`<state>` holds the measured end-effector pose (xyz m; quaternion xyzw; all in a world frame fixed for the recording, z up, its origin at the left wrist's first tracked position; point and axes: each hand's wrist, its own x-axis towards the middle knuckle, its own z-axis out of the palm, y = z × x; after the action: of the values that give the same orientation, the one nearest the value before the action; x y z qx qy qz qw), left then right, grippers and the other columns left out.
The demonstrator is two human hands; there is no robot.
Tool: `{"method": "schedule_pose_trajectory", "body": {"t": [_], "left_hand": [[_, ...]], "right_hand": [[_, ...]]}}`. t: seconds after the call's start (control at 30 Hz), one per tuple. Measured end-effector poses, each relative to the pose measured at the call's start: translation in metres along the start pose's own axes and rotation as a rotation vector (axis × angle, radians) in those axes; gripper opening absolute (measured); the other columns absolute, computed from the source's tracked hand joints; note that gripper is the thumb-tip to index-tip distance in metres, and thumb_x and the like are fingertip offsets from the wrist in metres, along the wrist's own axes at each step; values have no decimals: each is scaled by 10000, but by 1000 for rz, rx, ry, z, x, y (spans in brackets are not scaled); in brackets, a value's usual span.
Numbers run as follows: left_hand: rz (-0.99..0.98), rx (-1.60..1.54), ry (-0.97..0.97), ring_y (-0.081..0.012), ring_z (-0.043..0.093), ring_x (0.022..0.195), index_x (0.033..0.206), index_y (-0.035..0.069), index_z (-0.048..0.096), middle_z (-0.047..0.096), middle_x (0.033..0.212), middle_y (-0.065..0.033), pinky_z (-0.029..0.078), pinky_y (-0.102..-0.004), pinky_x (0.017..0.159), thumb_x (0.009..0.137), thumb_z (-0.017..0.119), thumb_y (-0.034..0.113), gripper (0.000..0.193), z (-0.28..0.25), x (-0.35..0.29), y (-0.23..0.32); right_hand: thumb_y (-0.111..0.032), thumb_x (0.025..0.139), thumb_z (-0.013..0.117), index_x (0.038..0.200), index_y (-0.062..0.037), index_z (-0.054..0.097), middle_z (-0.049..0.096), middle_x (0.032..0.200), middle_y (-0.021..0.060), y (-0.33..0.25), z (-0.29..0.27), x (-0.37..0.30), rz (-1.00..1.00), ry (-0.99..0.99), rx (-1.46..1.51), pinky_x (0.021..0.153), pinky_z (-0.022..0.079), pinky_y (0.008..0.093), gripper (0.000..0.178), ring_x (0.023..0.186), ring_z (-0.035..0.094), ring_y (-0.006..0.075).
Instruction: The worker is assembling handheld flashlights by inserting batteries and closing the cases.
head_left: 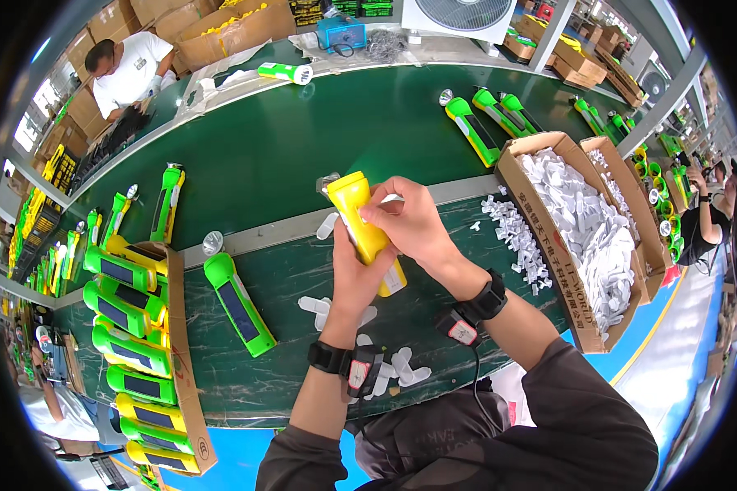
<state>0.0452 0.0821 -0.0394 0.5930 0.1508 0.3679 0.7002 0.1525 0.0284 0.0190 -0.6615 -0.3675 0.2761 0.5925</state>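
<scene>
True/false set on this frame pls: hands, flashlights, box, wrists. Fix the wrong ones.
1. Left hand and right hand are both on the yellow flashlight. True.
2. The right hand holds a screwdriver. False: it is on the yellow flashlight.
3. White pieces fill a cardboard box right of the hands. True.
4. The nearest green flashlight stands upright. False: that green flashlight lies on the table.
5. Both wrists are bare. False: each has a black wristband.

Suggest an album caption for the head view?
Left hand and right hand hold a yellow flashlight above a green workbench, near a box of white pieces.
</scene>
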Motion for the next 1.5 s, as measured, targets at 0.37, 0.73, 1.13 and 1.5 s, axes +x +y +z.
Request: {"method": "schedule_pose_trajectory", "body": {"t": [0.37, 0.73, 1.13, 1.5], "left_hand": [[79, -188, -57, -171, 529, 1062, 1411, 56, 236, 491, 1159, -89, 484, -330, 851, 801, 631, -26, 732, 14, -14, -21], [27, -162, -52, -172, 526, 1087, 1400, 46, 262, 502, 1163, -86, 463, -323, 897, 823, 638, 7, 690, 1, -5, -19], [-269, -684, 99, -163, 623, 764, 1148, 42, 488, 601, 911, -76, 526, -311, 718, 996, 386, 477, 472, -8, -6, -1], [-156, -316, 11, -278, 618, 1016, 1317, -14, 434, 625, 1087, -176, 480, -391, 918, 958, 387, 420, 565, -5, 1, 21]], "right_hand": [[-71, 851, 672, 1224, -60, 515, 622, 940, 92, 35, -13, 1, -42, 28, 30, 686, 483, 240, 405, 803, 603, 123], [-172, 948, 576, 1285, -28, 525, 614, 1097, 89, 38, 7, -2, -88, -27, 199, 789, 481, 258, 371, 953, 599, 121], [-187, 983, 488, 1398, -43, 329, 612, 1137, 134, 22, -9, -88, 333, -262, 288, 816, 549, 339, 467, 984, 654, 226], [-230, 946, 586, 1388, -45, 354, 575, 1188, 148, 15, -24, -84, 423, -450, 1044, 894, 509, 327, 532, 1095, 592, 249]]}}
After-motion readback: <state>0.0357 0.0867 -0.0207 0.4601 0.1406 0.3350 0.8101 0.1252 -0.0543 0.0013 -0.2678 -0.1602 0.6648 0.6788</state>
